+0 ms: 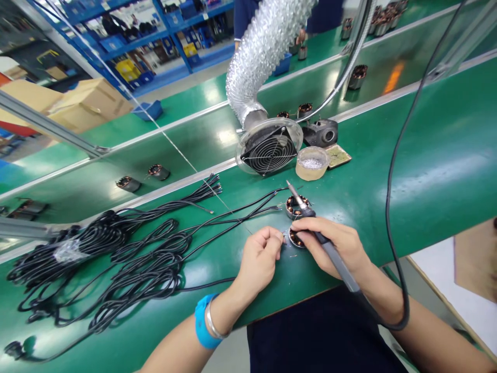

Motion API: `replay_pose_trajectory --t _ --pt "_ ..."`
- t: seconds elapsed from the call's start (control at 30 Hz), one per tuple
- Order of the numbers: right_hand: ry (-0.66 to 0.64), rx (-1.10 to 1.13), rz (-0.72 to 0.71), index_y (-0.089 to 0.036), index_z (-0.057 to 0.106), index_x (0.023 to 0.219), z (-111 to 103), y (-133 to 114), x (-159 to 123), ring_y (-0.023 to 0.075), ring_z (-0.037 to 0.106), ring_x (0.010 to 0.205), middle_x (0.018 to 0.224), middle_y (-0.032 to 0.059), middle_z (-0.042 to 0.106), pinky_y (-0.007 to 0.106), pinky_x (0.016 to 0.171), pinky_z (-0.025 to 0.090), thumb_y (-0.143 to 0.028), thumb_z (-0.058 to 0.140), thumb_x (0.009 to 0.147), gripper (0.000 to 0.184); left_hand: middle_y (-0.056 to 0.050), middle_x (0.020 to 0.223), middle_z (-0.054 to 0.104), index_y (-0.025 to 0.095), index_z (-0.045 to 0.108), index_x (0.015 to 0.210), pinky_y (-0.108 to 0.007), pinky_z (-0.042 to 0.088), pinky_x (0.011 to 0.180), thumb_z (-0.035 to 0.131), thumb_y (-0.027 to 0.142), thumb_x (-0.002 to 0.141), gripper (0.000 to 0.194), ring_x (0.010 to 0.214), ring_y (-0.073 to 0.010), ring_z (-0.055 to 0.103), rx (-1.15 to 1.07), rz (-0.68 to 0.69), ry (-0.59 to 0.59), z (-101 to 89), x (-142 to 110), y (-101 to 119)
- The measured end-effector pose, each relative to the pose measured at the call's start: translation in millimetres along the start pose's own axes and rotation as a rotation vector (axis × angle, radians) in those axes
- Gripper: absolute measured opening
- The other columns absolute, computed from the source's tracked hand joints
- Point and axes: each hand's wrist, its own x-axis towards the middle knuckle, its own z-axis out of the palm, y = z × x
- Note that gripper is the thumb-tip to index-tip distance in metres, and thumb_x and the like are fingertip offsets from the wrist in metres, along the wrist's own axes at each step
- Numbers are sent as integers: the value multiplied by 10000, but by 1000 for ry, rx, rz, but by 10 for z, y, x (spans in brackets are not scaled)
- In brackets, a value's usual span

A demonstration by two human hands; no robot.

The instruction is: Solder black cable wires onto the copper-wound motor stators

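My right hand [336, 246] is closed round a soldering iron [336, 264], its tip pointing up and away from me. The thumb and forefinger of that hand also touch a small motor stator [297, 238] with copper windings. My left hand [262, 259] pinches a thin wire beside this stator; the fingers hide most of it. A black cable [209, 286] runs to the underside of my left hand. Just beyond, a second stator [295, 207] lies on the green bench, partly behind the iron. Their exact joint is too small to see.
Coiled black cables [147, 264] spread over the left of the bench. Ahead stand a fume fan [269, 150] with a foil duct [252, 62], a tub [311, 165], a sponge tray [337, 156] and an iron holder [322, 133]. The iron's cord [390, 207] hangs at right.
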Motion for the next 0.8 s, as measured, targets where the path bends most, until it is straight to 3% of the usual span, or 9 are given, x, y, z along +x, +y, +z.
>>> replay_pose_trajectory --t 0.13,0.27,0.43,0.8 --pt "-2 119 125 -258 592 1295 -220 -55 -91 88 654 857 974 5 683 206 781 535 -98 581 907 420 23 545 422 128 538 735 -210 305 529 493 436 845 331 528 -84 374 46 7 19 15 -24 26" --pt "79 278 209 -258 691 1174 -349 -16 -215 142 585 763 875 49 636 265 615 456 -216 574 918 284 28 540 404 131 531 732 -208 286 518 494 437 851 330 522 -82 359 49 2 20 11 -29 21" --pt "193 365 299 -209 718 1018 -300 80 -297 171 617 786 888 68 668 277 646 490 -278 608 901 175 26 542 400 133 528 726 -208 284 520 491 432 853 327 523 -81 356 51 6 22 7 -35 15" --pt "125 343 288 -211 699 999 -287 40 -243 136 599 739 854 35 655 245 640 468 -211 599 877 158 28 555 403 131 518 724 -204 293 525 487 414 878 324 535 -76 356 57 19 10 4 -35 -13"
